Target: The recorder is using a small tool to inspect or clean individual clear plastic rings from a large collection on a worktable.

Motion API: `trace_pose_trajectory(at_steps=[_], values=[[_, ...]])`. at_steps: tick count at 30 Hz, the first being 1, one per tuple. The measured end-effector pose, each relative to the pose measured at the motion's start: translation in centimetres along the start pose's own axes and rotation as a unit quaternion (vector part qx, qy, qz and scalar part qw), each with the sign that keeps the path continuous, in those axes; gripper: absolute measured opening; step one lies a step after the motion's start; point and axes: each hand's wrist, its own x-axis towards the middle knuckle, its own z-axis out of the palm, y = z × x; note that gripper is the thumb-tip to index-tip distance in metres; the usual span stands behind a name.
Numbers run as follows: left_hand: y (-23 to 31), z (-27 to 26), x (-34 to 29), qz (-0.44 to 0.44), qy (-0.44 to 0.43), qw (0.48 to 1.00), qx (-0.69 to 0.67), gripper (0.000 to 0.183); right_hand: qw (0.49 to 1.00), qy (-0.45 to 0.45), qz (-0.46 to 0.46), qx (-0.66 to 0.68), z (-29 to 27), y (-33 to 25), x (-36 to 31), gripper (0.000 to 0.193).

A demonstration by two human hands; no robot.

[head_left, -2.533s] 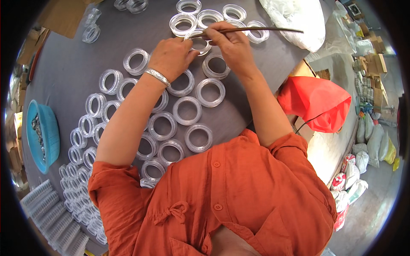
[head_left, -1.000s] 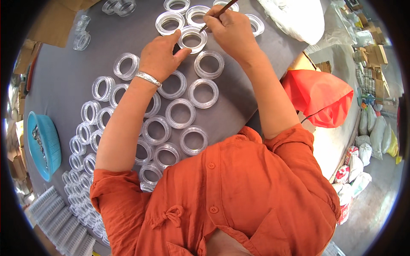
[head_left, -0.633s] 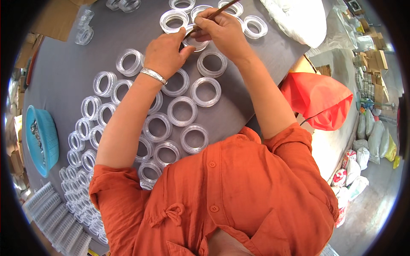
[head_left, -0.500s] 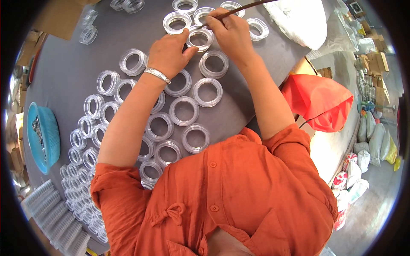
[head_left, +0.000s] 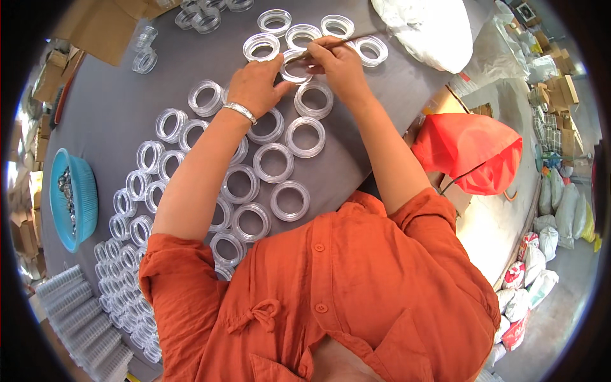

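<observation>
My right hand (head_left: 340, 63) pinches a thin brown stick (head_left: 347, 41), brush-like in shape. It slants over the near rim of a group of clear plastic rings, and its tip is hard to make out by my fingers. Below it lies a clear plastic ring (head_left: 293, 79), partly covered by both hands. My left hand (head_left: 256, 84), with a silver bangle at the wrist, holds this ring's left side between thumb and forefinger. Right beyond my hands stand another ring (head_left: 261, 39) and several more like it. Toward me, a ring (head_left: 305, 153) lies flat among many others.
Rows of stacked clear rings (head_left: 118, 280) fill the table's left side, with a blue basket (head_left: 87, 204) of shiny metal pieces farther out. A white bag (head_left: 439, 35) lies at the far right. A red bag (head_left: 471, 149) sits beside the table; sacks (head_left: 563, 210) line the floor.
The brown stick has tipped from steeply slanted to flatter, and its outer end is lower. My right hand has turned slightly. My left hand stays at the same ring while the whole view shifts slightly.
</observation>
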Motion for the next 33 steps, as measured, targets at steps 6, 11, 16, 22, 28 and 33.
trace_pose_trajectory(at_steps=[6, 11, 16, 22, 28, 33], values=[[0.0, -0.1, -0.3, 0.058, 0.047, 0.997, 0.031, 0.042, 0.996, 0.062, -0.067, 0.007, -4.1, -3.5, -2.7, 0.016], [2.1, 0.4, 1.0, 0.038, 0.022, 0.998, 0.042, 0.026, 0.998, 0.057, 0.000, 0.007, -5.6, -3.2, -5.8, 0.018], [0.1, -1.4, 2.0, -0.188, -0.138, 0.866, -0.443, 0.033, 0.996, 0.082, 0.010, 0.020, -5.4, -3.9, -6.3, 0.017], [0.2, -3.8, 2.2, -0.254, -0.133, 0.884, -0.369, 0.028, 0.999, 0.051, -0.012, 0.002, -4.0, -1.6, -4.4, 0.017], [-0.8, -4.3, 1.1, -0.196, -0.135, 0.946, -0.220, 0.028, 0.996, 0.039, -0.039, -0.069, -1.4, -0.8, -3.2, 0.017], [-2.8, -3.8, 1.1, -0.106, -0.029, 0.979, -0.173, 0.026, 0.989, -0.040, -0.032, -0.138, -0.4, -0.7, -2.1, 0.018]])
